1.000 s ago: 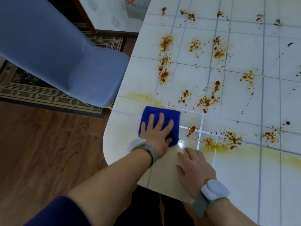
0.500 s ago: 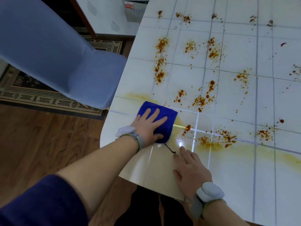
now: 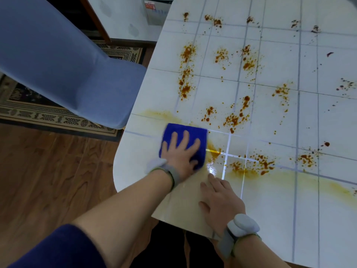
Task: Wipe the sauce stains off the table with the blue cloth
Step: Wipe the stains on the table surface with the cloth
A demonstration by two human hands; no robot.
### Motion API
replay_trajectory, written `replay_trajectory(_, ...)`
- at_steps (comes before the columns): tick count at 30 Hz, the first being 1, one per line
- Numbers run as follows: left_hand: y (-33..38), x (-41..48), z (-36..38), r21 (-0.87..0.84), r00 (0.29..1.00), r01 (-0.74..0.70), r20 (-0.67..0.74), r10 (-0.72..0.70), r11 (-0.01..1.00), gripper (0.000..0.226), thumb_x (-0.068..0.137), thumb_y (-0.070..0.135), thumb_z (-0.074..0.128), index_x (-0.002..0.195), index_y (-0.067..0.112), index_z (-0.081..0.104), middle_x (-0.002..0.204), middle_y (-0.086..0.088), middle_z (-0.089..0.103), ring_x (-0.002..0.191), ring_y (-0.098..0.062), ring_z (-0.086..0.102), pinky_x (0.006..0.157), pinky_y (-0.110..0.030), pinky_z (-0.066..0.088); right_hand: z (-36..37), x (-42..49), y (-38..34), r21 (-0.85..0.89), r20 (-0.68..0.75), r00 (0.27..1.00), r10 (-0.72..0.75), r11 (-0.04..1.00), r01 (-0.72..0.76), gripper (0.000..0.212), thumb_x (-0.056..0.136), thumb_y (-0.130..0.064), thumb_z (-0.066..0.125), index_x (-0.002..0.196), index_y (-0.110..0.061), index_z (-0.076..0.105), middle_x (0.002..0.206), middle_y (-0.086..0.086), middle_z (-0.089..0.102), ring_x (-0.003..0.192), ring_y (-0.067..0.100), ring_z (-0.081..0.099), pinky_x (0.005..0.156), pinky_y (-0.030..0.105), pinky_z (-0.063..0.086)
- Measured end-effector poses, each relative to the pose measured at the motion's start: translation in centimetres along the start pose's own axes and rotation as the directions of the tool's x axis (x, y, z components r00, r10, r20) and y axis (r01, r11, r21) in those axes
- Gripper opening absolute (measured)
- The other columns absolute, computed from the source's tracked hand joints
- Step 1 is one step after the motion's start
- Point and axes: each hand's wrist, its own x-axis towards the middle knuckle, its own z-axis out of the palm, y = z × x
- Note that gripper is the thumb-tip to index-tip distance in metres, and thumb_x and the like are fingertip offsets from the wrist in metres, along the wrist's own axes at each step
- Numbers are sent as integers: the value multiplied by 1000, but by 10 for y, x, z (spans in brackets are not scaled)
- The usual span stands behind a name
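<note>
Wooden floorboards [image 3: 48,171] and a patterned rug [image 3: 48,117] fill the left side of the head view, with a blue upholstered chair [image 3: 67,70] pulled close to the rounded corner of a white worktop [image 3: 270,219] ruled with pale grey grid lines.

Brown-orange sauce stains [image 3: 186,88] lie in spattered clusters over much of the worktop, and a few small dark specks sit toward the far right. A thin yellowish smear [image 3: 289,180] runs across the near part of the surface, and a fainter one sits just beyond the cloth.

The blue cloth [image 3: 185,132] lies flat near the worktop's left corner. The left hand [image 3: 179,157] presses down on it, palm flat, its fingers [image 3: 174,138] straight and spread apart on the fabric, not curled round it. A wet orange streak touches the cloth's right edge.

The right hand [image 3: 220,198] rests flat on the bare worktop just beside and nearer than the cloth, fingers straight and loosely together, holding nothing.

Each wrist carries a grey band [image 3: 241,229], and a dark blue sleeve [image 3: 58,248] covers the upper left arm.
</note>
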Motion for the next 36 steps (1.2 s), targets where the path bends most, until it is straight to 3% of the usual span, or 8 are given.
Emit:
replay_trajectory(4, -14, -8, 10, 131, 954, -301, 60, 295, 945, 72, 96, 57, 43, 150, 50, -3, 161, 11, -19, 147, -23, -20, 120, -48, -5, -23, 0, 14, 163, -74, 995, -62, 984, 73, 36, 68, -29, 81, 103, -26, 70, 116, -6, 65, 107, 12, 56, 86, 18, 43)
replay_trajectory(6, -24, 4, 0, 89, 984, -175, 32, 173, 980, 73, 95, 57, 44, 150, 50, -3, 162, 10, -17, 148, -22, -16, 120, -47, -1, -35, -9, 20, 279, -95, 986, 135, 955, -103, 30, 74, -25, 79, 102, -30, 72, 112, -14, 67, 106, 14, 61, 81, 29, 52)
replay_trajectory(10, 23, -5, 9, -1, 1000, 3, 1, -3, 1000, 67, 98, 49, 41, 151, 45, 0, 162, 7, -18, 148, -32, -16, 118, -54, -1, -28, -12, 31, 226, -151, 980, 132, 970, -96, 13, 76, -21, 74, 87, -20, 70, 89, -5, 68, 86, 24, 63, 59, 38, 56)
replay_trajectory(14, 19, -11, 19, 140, 947, -322, 38, 320, 936, 71, 95, 57, 44, 150, 50, -1, 162, 11, -16, 148, -25, -17, 119, -50, -2, -21, -20, 40, 183, -81, 985, 152, 974, -135, 19, 81, -25, 65, 98, -17, 69, 102, 1, 67, 99, 27, 60, 73, 40, 56)
replay_trajectory(20, 41, -7, 15, -27, 1000, 24, -17, -25, 999, 68, 98, 50, 41, 151, 45, -1, 162, 5, -16, 148, -32, -15, 117, -55, -1, -21, -47, 69, 54, -41, 938, 345, 938, -342, 45, 69, -29, 79, 111, -16, 68, 121, 20, 60, 111, 40, 56, 84, 47, 53)
replay_trajectory(25, 42, -22, 28, 147, 944, -330, 47, 326, 933, 72, 95, 57, 45, 151, 50, -1, 162, 10, -17, 148, -26, -17, 119, -51, -4, -28, -51, 65, -27, 84, 912, 401, 916, -401, 52, 93, -49, 43, 141, -32, 33, 155, 4, 20, 138, 26, 20, 103, 36, 39)
replay_trajectory(31, 74, -15, 20, -1, 1000, 3, 11, -3, 1000, 66, 99, 48, 39, 151, 44, -2, 162, 5, -18, 147, -32, -17, 117, -56, -2, -34, -51, 70, -54, 72, 914, 400, 916, -396, 46, 91, -50, 45, 134, -35, 42, 145, -1, 31, 126, 25, 30, 85, 35, 48)
replay_trajectory(36, 66, -24, 32, 170, 925, -378, 48, 376, 910, 74, 92, 58, 47, 150, 51, 2, 162, 11, -14, 149, -26, -15, 119, -50, -2, -34, -48, 72, -67, 9, 930, 368, 928, -367, 40, 86, -49, 56, 122, -31, 56, 132, 2, 47, 110, 26, 41, 72, 35, 49)
